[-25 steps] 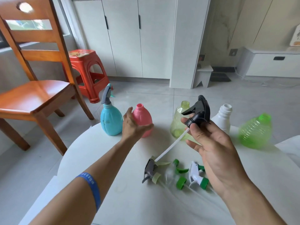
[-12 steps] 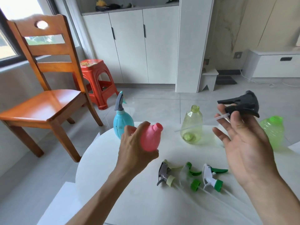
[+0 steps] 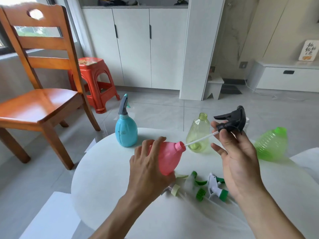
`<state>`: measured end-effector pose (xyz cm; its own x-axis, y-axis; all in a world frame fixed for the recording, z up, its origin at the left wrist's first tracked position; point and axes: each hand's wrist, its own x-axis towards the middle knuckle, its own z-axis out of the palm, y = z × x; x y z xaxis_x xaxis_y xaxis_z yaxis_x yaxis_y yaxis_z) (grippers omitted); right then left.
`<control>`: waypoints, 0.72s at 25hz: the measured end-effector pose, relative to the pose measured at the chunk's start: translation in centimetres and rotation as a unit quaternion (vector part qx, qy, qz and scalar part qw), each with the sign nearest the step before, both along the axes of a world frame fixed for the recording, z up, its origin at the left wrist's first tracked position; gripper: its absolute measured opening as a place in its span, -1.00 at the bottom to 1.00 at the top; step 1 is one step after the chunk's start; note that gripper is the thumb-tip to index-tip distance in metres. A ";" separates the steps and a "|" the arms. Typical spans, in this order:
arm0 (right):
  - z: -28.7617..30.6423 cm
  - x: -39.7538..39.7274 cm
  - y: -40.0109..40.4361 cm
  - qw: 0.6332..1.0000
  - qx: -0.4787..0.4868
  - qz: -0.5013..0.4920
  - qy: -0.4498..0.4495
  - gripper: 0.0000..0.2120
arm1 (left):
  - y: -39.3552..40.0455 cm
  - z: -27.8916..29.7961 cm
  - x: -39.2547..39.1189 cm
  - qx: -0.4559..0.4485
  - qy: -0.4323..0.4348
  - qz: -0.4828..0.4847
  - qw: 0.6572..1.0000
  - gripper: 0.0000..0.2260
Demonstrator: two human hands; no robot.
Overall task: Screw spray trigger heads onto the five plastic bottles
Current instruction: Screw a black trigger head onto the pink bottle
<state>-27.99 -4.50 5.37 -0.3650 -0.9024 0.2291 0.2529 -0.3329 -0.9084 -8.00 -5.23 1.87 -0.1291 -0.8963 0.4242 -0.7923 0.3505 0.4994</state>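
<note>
My left hand (image 3: 148,168) grips a pink bottle (image 3: 168,156), lifted off the white table (image 3: 103,178) and tilted with its open neck toward the right. My right hand (image 3: 236,152) pinches a black spray trigger head (image 3: 232,120); its white dip tube (image 3: 198,139) points down-left, the tip right at the pink bottle's mouth. A blue bottle (image 3: 126,130) with a grey trigger head fitted stands at the back. A pale yellow-green bottle (image 3: 198,133) stands open. A green ribbed bottle (image 3: 271,144) sits at the right. Loose trigger heads (image 3: 202,187) lie under my hands.
A wooden chair (image 3: 39,94) stands left of the table, with a red plastic stool (image 3: 93,80) behind it. White cabinets (image 3: 134,45) line the far wall. A white bottle is mostly hidden behind the black trigger head.
My left hand lifted the pink bottle off the table and tilted it right. My right hand brought the black trigger head leftward, so its tube tip now meets the bottle's mouth.
</note>
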 end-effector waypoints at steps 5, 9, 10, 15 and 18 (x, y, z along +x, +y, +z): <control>-1.0 1.8 0.0 0.996 0.015 0.083 0.031 -0.66 | 0.5 0.7 -1.4 -0.059 0.034 -0.029 0.997 -0.25; -1.1 2.2 0.0 0.988 0.012 0.152 0.033 -0.65 | 0.6 1.4 -1.3 -0.002 0.080 -0.046 0.996 -0.23; -1.0 2.1 0.0 0.986 0.012 0.161 0.036 -0.65 | 0.6 1.5 -1.1 0.020 0.092 -0.051 0.994 -0.23; -0.6 1.2 -0.1 0.978 0.027 0.199 0.062 -0.66 | 0.5 1.9 -0.5 0.177 0.220 -0.119 0.952 -0.31; -0.5 1.2 0.0 0.977 0.048 0.200 0.057 -0.72 | 0.8 1.9 -0.4 0.210 0.236 -0.140 0.938 -0.34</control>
